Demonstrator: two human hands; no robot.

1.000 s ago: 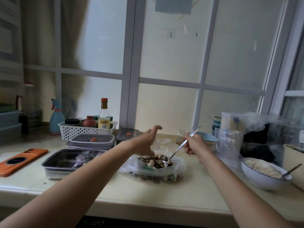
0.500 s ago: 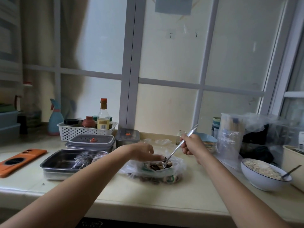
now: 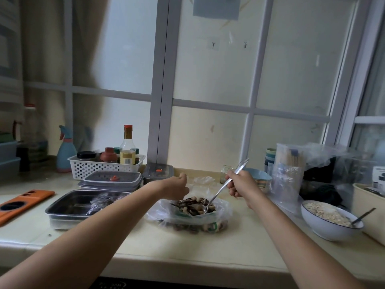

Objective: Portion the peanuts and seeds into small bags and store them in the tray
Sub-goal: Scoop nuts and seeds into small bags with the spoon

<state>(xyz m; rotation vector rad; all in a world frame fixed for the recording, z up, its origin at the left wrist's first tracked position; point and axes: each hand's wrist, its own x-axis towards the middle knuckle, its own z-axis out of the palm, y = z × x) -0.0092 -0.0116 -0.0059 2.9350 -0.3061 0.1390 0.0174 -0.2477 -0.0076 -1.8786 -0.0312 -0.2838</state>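
Right hand (image 3: 239, 184) grips a silver metal spoon (image 3: 225, 184) dipped into peanuts and striped seeds (image 3: 191, 203) in a limp clear plastic bag (image 3: 220, 213). Left hand (image 3: 177, 187) curls at the bag's rim, perhaps pinching it. Steel tray (image 3: 62, 209) lies left of the bag. Slippery film; hold the rim.

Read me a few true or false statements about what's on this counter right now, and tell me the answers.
1. The right hand holds a spoon. True.
2. The spoon's tip sits in the white bowl. False: it is in the big bag of peanuts and seeds.
3. A filled small bag lies in the metal tray. True.
4. The metal tray stands to the right of the big bag. False: it stands to its left.
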